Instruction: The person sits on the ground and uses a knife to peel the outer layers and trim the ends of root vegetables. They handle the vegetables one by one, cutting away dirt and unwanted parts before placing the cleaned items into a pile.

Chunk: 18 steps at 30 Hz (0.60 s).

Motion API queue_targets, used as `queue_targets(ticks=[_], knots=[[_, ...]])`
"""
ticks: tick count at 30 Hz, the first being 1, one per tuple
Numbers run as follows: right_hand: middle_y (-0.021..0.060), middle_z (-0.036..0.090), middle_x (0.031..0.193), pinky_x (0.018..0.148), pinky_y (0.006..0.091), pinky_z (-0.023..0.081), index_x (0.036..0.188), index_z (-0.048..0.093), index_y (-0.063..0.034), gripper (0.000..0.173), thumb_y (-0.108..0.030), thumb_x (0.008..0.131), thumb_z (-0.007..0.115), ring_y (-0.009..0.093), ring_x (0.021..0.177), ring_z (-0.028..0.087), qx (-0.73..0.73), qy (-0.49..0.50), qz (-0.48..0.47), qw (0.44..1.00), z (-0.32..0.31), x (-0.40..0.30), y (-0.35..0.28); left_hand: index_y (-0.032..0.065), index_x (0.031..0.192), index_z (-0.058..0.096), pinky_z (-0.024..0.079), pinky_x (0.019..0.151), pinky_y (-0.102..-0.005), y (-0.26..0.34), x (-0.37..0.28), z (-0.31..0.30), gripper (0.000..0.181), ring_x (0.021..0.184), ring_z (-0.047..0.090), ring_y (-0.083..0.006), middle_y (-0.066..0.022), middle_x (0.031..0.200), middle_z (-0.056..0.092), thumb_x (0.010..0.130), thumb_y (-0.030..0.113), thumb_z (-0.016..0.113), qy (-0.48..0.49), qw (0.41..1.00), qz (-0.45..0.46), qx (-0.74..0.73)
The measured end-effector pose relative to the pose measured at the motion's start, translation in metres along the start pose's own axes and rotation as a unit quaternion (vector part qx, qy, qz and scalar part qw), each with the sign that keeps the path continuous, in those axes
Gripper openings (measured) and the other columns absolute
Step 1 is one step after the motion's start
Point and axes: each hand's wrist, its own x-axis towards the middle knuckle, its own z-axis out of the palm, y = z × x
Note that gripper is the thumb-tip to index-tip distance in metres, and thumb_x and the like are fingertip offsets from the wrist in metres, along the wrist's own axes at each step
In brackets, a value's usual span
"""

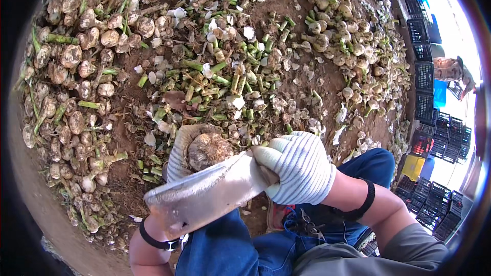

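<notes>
My left hand (180,153), in a knitted work glove, grips a garlic bulb (210,151) with its rooted end turned up towards me. In my right hand (297,166), wearing a white striped glove, is a cleaver (209,193) with a broad, stained metal blade. That blade reaches left across my left wrist and hides part of the glove and forearm. Its upper edge lies close in front of the bulb; whether they touch I cannot tell. Beyond both hands, cut green garlic stalks (230,80) and papery skins cover the soil.
Untrimmed garlic bulbs (73,55) with dirt on them are heaped at the left. Cleaner bulbs (360,50) form a long pile at the right. Black plastic crates (424,74) line the right side, near a yellow crate (413,166) and another person (448,69). My jeans-clad knees (218,245) are below.
</notes>
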Motion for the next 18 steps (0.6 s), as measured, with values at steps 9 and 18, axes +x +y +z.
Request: queue_targets(ticks=[9, 18], knots=[[0.0091, 0.053, 0.062, 0.051, 0.0437, 0.044, 0.074, 0.057, -0.0118, 0.019, -0.027, 0.064, 0.065, 0.032, 0.057, 0.057, 0.023, -0.026, -0.071, 0.997, -0.011, 0.005, -0.007, 0.0068, 0.124, 0.045, 0.054, 0.081, -0.0286, -0.006, 0.016, -0.014, 0.054, 0.092, 0.061, -0.014, -0.0076, 0.102, 0.06, 0.078, -0.001, 0.072, -0.05, 0.939, 0.043, 0.338], [0.0088, 0.054, 0.063, 0.052, 0.0444, 0.045, 0.074, 0.057, -0.0131, 0.019, -0.026, 0.063, 0.065, 0.032, 0.059, 0.058, 0.027, -0.072, -0.053, 0.996, -0.011, 0.003, -0.001, 0.0054, 0.109, 0.055, 0.051, 0.079, -0.0264, -0.006, 0.017, -0.003, 0.045, 0.088, 0.06, -0.0107, -0.0033, 0.094, 0.061, 0.072, 0.009, 0.08, -0.005, 0.966, -0.004, 0.258]])
